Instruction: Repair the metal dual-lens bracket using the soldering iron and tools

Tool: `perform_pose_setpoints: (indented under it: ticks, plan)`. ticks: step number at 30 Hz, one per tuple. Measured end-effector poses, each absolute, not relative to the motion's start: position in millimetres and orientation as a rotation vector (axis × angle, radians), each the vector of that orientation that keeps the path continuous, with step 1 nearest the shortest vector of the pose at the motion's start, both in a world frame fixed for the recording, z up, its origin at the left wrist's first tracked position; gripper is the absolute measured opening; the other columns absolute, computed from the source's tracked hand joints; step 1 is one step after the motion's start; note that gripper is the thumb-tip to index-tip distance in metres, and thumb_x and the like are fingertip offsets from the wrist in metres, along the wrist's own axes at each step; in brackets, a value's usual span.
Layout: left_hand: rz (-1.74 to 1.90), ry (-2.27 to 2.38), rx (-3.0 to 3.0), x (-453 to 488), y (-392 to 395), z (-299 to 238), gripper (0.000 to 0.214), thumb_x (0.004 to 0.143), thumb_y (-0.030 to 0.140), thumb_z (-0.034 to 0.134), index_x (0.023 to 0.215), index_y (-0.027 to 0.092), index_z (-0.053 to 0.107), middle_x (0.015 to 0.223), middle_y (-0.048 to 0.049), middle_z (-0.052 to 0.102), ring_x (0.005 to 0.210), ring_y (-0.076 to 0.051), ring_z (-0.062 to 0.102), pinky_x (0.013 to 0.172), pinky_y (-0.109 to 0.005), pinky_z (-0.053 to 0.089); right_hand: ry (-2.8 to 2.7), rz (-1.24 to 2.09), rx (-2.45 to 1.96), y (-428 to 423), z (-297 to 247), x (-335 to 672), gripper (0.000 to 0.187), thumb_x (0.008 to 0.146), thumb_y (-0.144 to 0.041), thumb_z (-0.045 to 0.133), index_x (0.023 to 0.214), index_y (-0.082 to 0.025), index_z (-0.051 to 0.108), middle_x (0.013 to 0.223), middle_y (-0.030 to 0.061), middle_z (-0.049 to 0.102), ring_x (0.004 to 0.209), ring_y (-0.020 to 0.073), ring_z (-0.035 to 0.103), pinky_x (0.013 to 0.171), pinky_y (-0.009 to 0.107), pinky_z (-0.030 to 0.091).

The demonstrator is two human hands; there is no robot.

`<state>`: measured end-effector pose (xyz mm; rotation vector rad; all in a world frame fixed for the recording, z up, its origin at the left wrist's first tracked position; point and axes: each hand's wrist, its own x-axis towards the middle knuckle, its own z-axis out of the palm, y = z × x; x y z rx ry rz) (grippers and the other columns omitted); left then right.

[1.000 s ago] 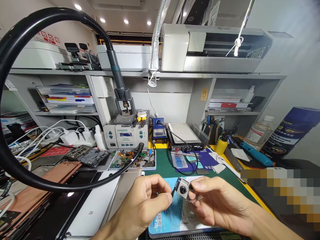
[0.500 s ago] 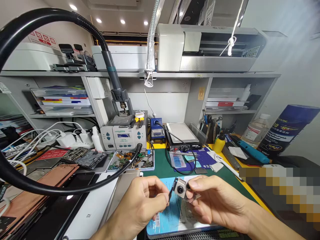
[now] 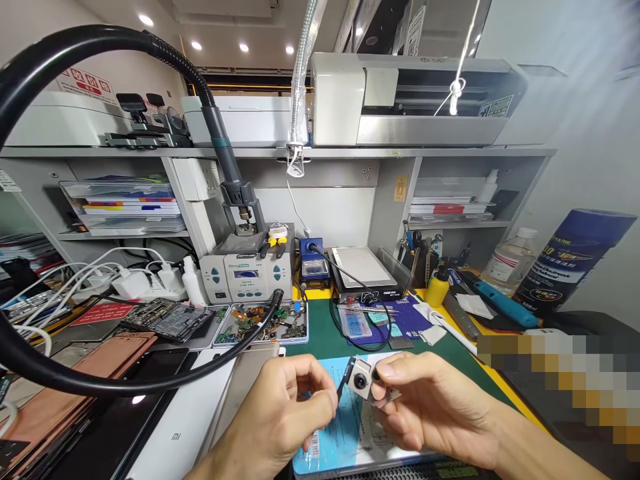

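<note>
My right hand [image 3: 430, 407] pinches a small silver camera module [image 3: 359, 379] between thumb and fingers, its round black lens turned towards me. A short black flex cable [image 3: 345, 380] comes off the module's left side. Its lower end meets the closed fingertips of my left hand [image 3: 295, 407], which appear to grip it. Both hands hover over a blue-and-white box [image 3: 345, 427] with a printed label. My right fingers cover part of the module's right side.
A black hose [image 3: 150, 383] loops across the left, near several phones [image 3: 175, 433]. Beyond my hands are a tray of small circuit parts [image 3: 265, 323], a hot-air station [image 3: 245, 270] and a heating plate [image 3: 363, 267]. Bottles and a blue spray can [image 3: 570, 260] stand at right.
The view has shifted very slightly. Both hands keep almost the same pose, with the camera module and its cable held between them.
</note>
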<state>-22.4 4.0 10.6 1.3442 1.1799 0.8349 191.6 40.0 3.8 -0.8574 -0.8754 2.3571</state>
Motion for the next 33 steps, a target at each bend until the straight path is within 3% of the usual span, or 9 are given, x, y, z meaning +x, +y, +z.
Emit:
perform_pose_setpoints:
  ticks: [11,15,24,33]
  plan:
    - [0.863,1.018,1.215,-21.9,3.0,6.2,0.027,0.076,0.043,0.065,0.073,0.015,0.063,0.068,-0.0032,0.06,0.053,-0.012,0.051,0.043,-0.021,0.04,-0.905,2.295,-0.839,39.6,4.3,189.8,0.018,0.077,-0.023,0.065,0.066,-0.009,0.07,0.061,0.0026,0.064,0.044,0.0092,0.06,0.043,0.018,0.047]
    - [0.865,1.067,1.279,-20.0,1.9,9.2,0.036,0.081,0.051,0.064,0.077,0.015,0.065,0.061,0.0007,0.053,0.05,-0.011,0.049,0.045,-0.022,0.042,-1.094,2.177,-0.787,38.0,0.1,187.4,0.021,0.071,-0.027,0.074,0.063,-0.008,0.069,0.066,0.0057,0.068,0.041,0.0102,0.059,0.042,0.021,0.045]
    - [1.112,1.295,1.486,-10.7,-6.7,11.6,0.02,0.08,0.035,0.064,0.083,0.016,0.072,0.072,-0.0033,0.065,0.064,-0.017,0.059,0.058,-0.026,0.047,-1.342,1.885,-0.896,34.0,0.9,185.4,0.028,0.075,-0.034,0.075,0.064,-0.01,0.068,0.068,0.0048,0.064,0.05,0.0095,0.052,0.048,0.022,0.044]
    - [1.056,1.301,1.532,-13.0,-7.4,13.2,0.025,0.081,0.037,0.062,0.092,0.016,0.069,0.08,-0.0044,0.067,0.066,-0.016,0.057,0.066,-0.028,0.047,-1.438,1.796,-0.9,33.9,-0.4,185.6,0.032,0.079,-0.037,0.072,0.061,-0.012,0.065,0.066,0.0012,0.055,0.053,0.0101,0.048,0.049,0.023,0.042]
